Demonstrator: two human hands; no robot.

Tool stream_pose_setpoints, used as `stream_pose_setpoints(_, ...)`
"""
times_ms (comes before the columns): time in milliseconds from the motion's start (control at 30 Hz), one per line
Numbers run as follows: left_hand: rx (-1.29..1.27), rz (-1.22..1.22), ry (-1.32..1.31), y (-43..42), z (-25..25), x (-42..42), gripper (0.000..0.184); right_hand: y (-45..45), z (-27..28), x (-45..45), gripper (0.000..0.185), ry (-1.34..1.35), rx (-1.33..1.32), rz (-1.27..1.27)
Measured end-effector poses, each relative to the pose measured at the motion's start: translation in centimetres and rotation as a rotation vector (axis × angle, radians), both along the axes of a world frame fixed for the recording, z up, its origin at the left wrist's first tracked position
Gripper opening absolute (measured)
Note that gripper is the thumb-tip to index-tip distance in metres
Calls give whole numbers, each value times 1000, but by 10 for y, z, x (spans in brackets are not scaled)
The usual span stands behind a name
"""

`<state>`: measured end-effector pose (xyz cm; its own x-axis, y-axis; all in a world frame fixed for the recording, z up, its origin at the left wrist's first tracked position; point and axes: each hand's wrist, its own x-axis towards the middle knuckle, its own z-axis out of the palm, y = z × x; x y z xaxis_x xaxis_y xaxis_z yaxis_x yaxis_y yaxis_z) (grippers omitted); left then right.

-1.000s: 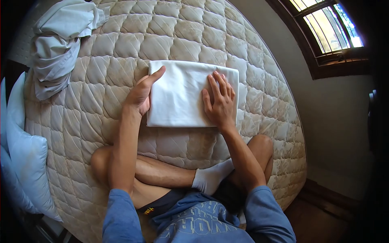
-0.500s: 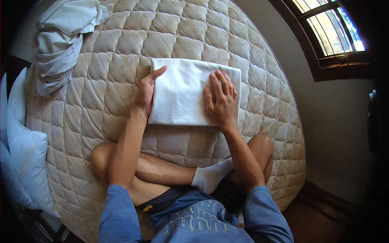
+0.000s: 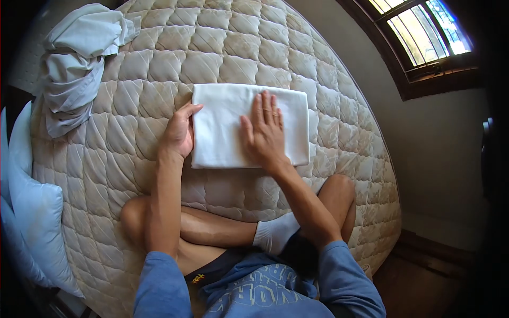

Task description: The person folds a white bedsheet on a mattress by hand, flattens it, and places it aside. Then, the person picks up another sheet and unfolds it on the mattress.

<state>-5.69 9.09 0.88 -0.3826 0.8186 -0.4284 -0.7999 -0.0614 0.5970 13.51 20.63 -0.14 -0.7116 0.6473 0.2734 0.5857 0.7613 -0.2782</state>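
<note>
A white sheet (image 3: 220, 138), folded into a flat rectangle, lies on the quilted mattress in front of my crossed legs. At its left edge is my left hand (image 3: 179, 130), with the thumb over the upper part of that edge and the fingers curled against the side, partly hidden. My right hand (image 3: 266, 130) rests palm down on top of the sheet, a little right of its middle, fingers stretched out. The sheet's top looks smooth, with only faint creases.
Crumpled white fabric (image 3: 74, 79) is heaped at the mattress's (image 3: 143, 175) far left. Pale blue pillows (image 3: 40, 222) stand along the left edge. A barred window (image 3: 424, 37) is in the wall at upper right, and wooden floor (image 3: 408, 286) shows at lower right.
My right hand has slid left across the sheet from near its right edge. My left hand has drawn outward, its thumb now only just over the left edge.
</note>
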Motion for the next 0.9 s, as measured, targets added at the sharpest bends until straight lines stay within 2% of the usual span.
stream_pose_setpoints(200,48,2,41,0,11,3,40,-30,3,-40,69,83,-53,161)
stream_pose_setpoints(333,85,-29,106,-1,8,2,43,-17,1,-14,67,-4,50,-47)
stream_pose_setpoints(533,64,-35,185,-2,5,-2,44,-39,-5,-50,65,112,19,-92)
stream_pose_setpoints(667,-69,40,269,-7,13,-2,45,-45,1,-56,66,152,-49,140)
stream_pose_setpoints(833,-172,4,410,-12,15,-5,47,-52,-2,-47,67,75,22,7)
stream_pose_setpoints(900,-173,0,436,-12,13,-8,47,-59,-3,-57,68,132,7,-7)
